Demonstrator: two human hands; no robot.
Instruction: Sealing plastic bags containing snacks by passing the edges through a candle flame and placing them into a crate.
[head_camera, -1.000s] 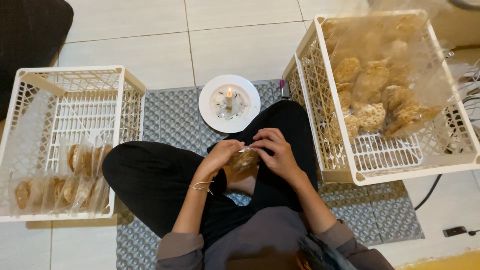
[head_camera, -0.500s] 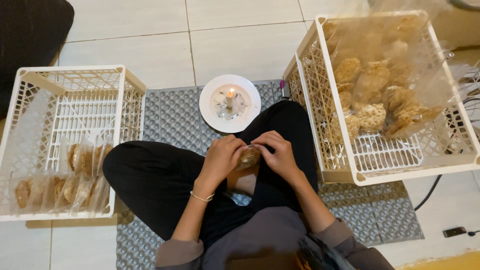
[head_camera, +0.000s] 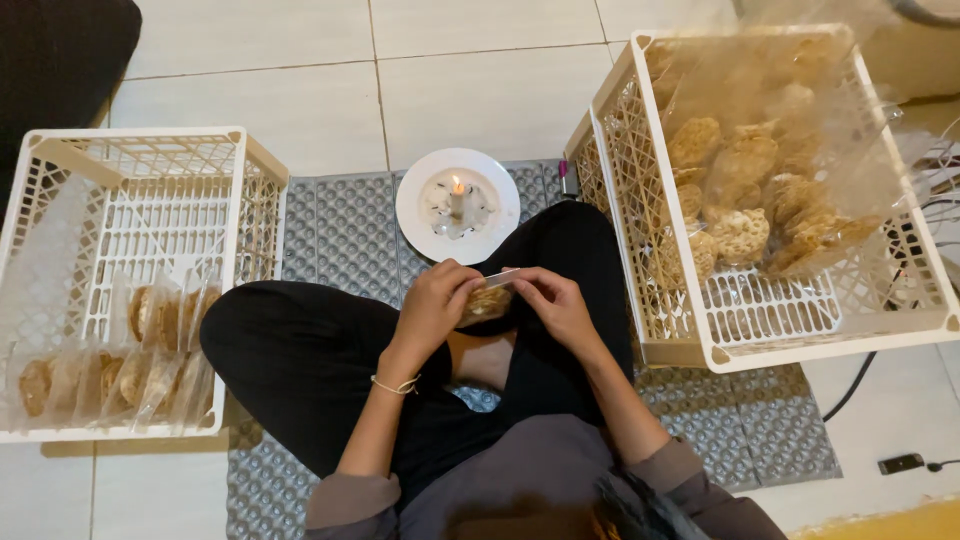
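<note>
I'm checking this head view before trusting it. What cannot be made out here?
- The small clear packet: mostly covered by the left hand and right hand; whether its top edge is closed cannot be told.
- Right crate: a clear plastic liner blurs the crackers.
- Left crate: bagged crackers blur together, uncountable.

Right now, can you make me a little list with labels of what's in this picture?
Left hand: holds one end of a small clear bag of crackers
Right hand: pinches the bag's other end
Candle: lit, standing on a white plate
Left crate: white, rows of packed cracker bags
Right crate: white, loose crackers in a big clear liner
Floor: grey foam mat on pale tiles
</note>
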